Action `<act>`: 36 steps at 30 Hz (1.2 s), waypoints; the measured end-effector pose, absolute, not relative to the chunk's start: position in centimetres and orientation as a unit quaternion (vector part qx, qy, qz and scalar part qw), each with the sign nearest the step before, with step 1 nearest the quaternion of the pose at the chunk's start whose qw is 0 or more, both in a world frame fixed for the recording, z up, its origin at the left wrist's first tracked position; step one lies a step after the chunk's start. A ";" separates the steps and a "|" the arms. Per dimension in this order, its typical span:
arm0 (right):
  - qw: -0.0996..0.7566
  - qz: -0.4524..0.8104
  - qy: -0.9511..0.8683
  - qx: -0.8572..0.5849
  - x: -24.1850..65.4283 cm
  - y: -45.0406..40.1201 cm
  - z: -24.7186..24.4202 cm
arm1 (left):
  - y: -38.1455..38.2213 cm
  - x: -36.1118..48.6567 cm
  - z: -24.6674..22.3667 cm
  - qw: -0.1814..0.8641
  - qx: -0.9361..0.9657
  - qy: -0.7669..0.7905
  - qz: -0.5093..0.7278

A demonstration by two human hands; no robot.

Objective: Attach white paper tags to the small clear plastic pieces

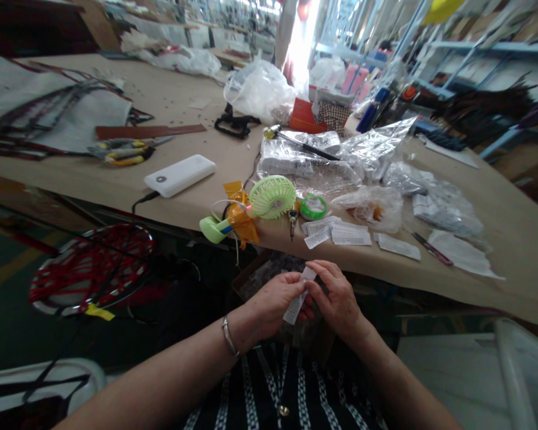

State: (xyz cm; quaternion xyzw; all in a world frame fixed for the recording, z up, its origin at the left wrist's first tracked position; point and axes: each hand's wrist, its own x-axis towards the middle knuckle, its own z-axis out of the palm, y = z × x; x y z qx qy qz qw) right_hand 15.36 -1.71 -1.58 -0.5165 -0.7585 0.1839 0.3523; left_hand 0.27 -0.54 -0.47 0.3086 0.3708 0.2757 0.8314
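Note:
A small white printed label (295, 309) is held between both hands, just in front of the table's near edge. My left hand (275, 301) pinches it around the middle, with the fingers curled underneath. At its upper end, my right hand (336, 295) grips the label between thumb and fingers. On the table beyond lie several similar printed labels (350, 234) in a loose pile, with a single label strip (397, 246) to their right. A roll of green tape (312, 207) and a small screwdriver-like tool (292, 224) lie beside the pile.
A green fan (272, 197) stands taped at the table edge, near a white power bank (180, 175). Behind are a hammer (302, 143), clear plastic bags (443, 200) and pliers (123, 152). A cutter (433, 249) lies right. A red-strapped stool (92, 269) is at left.

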 end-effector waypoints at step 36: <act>0.538 0.479 -0.471 -0.509 10.3 4.4 -3.1 | 5.4 -2.7 -0.5 0.396 0.651 0.519 0.386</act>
